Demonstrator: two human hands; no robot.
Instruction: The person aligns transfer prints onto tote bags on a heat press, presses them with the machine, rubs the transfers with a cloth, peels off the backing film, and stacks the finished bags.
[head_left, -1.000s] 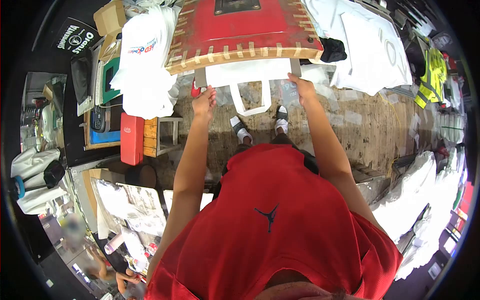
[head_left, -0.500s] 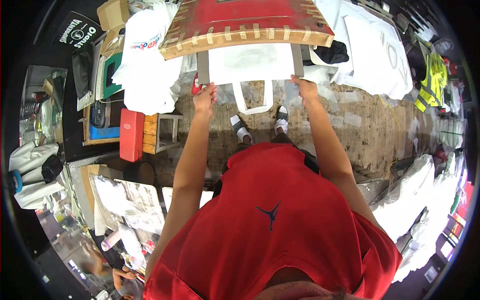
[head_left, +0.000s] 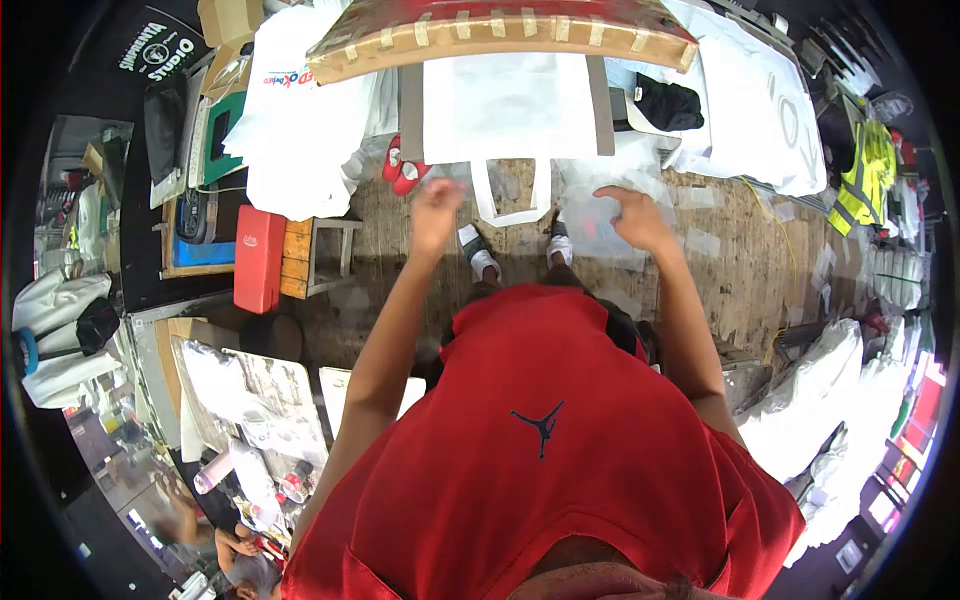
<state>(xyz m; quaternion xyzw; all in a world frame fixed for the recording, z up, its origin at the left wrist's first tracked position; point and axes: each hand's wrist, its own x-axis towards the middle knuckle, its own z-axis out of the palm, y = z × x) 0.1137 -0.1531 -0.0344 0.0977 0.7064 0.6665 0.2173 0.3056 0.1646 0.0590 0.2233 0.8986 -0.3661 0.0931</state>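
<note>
A white tote bag (head_left: pixel 515 110) lies flat on a board with grey-brown side strips (head_left: pixel 604 108). Its white handle loop (head_left: pixel 540 195) hangs over the near edge. Above the bag's far part, a screen-printing frame (head_left: pixel 500 38) with a red top and taped brown edge is raised at a tilt. My left hand (head_left: pixel 437 217) is off the bag's near left corner, its fingers smeared by motion. Past the near right corner, my right hand (head_left: pixel 642 220) has its index finger stretched and holds nothing. Neither hand touches the bag.
White bags are stacked on the left (head_left: pixel 295 130), with a white printed pile (head_left: pixel 755 110) on the right. A black cloth (head_left: pixel 668 103) lies beside the board. Red shoes (head_left: pixel 405 172) sit on the floor; a red box (head_left: pixel 259 258) stands left. Another person (head_left: pixel 245 560) is at lower left.
Both hands have let go of the bag's near corners and drawn back from it. The frame appears farther up in view, and more of the bag shows.
</note>
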